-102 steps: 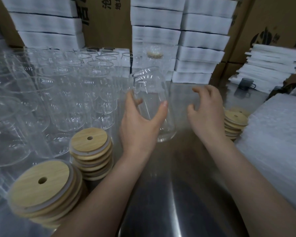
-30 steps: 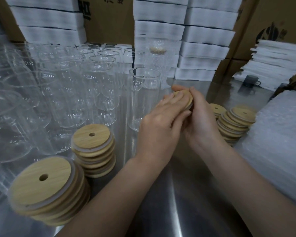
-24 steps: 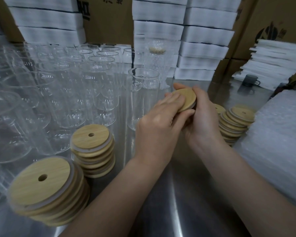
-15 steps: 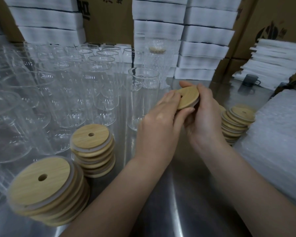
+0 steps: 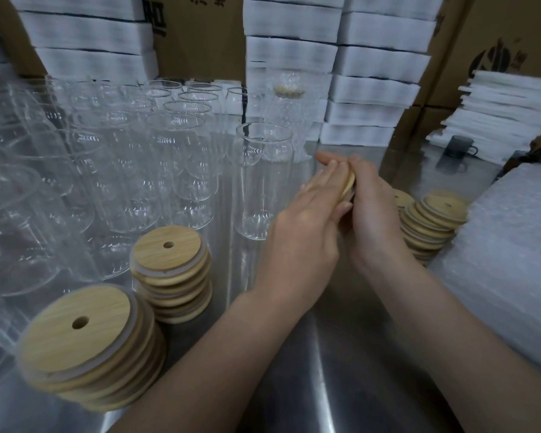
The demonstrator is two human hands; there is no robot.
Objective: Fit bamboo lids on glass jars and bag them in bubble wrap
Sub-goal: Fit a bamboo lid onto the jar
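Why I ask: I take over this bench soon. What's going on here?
A person's right hand grips one bamboo lid while the left hand lies across it with straight fingers. An open glass jar stands on the steel table just left of the hands, not yet lidded. Lid stacks sit on both sides, and bubble wrap is piled at the right.

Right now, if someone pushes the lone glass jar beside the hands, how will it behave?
The glass jar is tall and narrow, so it probably tips if pushed high. On the smooth steel table, it likely slides easily.
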